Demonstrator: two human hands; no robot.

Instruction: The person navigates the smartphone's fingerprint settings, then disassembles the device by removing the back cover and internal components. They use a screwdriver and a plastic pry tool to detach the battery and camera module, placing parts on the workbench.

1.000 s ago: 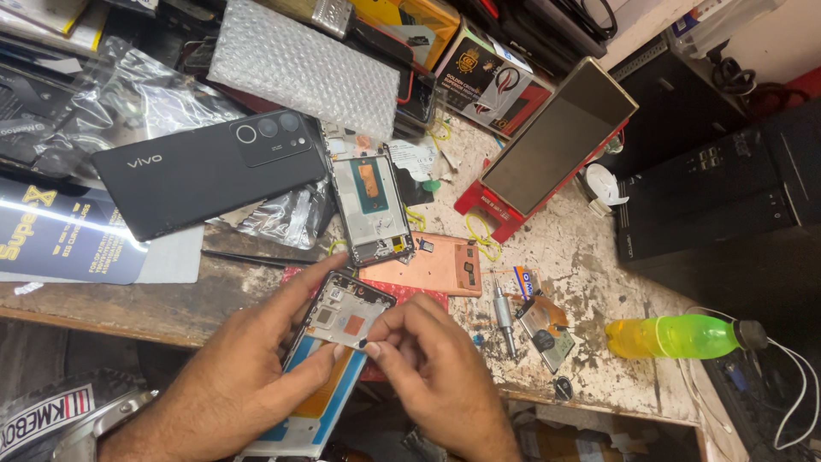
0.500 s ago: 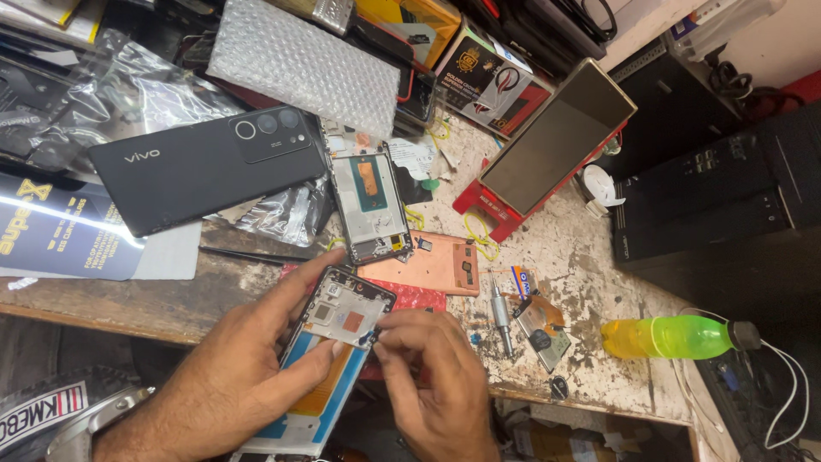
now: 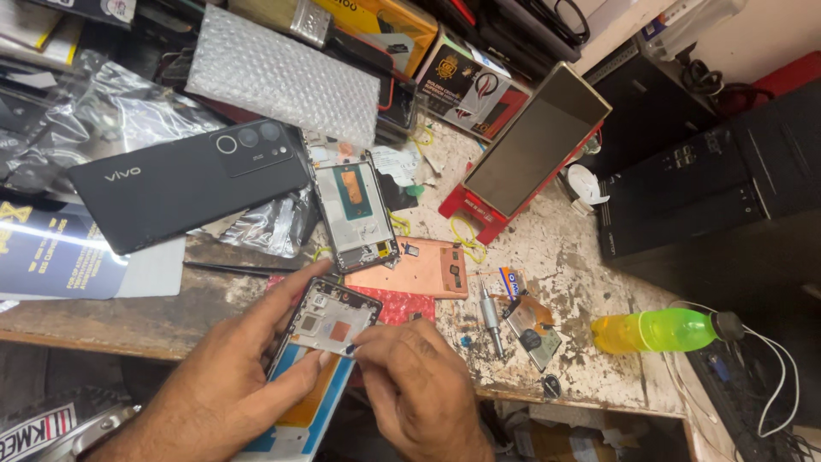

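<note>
Workbench [image 3: 590, 282] — worn, paint-flecked top. On it: black phone back cover [image 3: 184, 181] face down at left, open phone frame [image 3: 357, 212] beside it, copper-coloured plate [image 3: 421, 269] just below frame, screwdriver [image 3: 490, 318] near front edge, yellow-green bottle [image 3: 657, 330] lying at right — bubble wrap sheet [image 3: 286, 73] at rear.

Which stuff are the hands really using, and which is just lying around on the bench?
In use:
- left hand, holding the phone frame
- right hand, fingers pinching at the frame's lower edge

Lying about:
- black phone back
- second frame
- copper plate
- screwdriver
- green bottle
- bubble wrap
</note>
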